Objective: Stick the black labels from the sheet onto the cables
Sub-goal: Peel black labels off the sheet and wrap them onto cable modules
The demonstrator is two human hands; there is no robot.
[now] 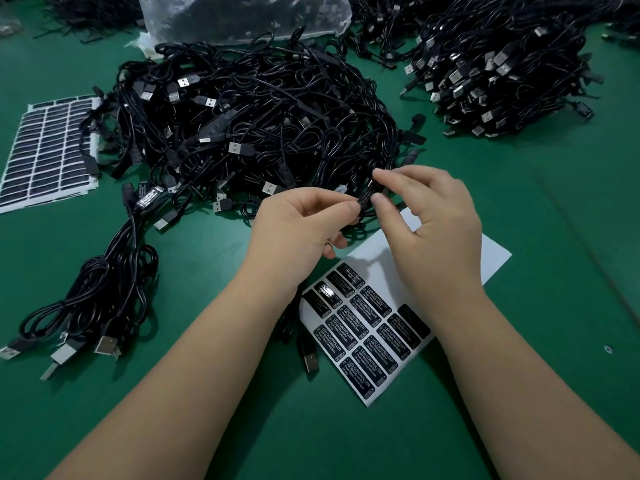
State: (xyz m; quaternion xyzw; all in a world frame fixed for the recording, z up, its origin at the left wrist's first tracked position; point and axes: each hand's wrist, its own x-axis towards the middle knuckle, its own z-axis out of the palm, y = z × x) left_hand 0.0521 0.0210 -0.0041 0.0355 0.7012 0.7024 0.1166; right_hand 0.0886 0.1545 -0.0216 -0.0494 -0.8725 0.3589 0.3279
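Note:
A white sheet (450, 258) with several black LED CONTROLLER labels (363, 336) lies on the green table under my forearms. Above it, my left hand (298, 226) and my right hand (429, 216) both pinch a small black cable part with a black label (366, 199) on it. My left fingers hold its lower end and my right thumb and forefinger hold its upper end. A black cable with a USB plug (310, 356) trails under my left wrist. The big pile of black cables (259, 116) lies just beyond my hands.
A bundle of labelled cables (93, 299) lies at the left. A full label sheet (48, 150) sits at the far left. A second cable heap (502, 64) is at the back right and a plastic bag (242, 15) at the back.

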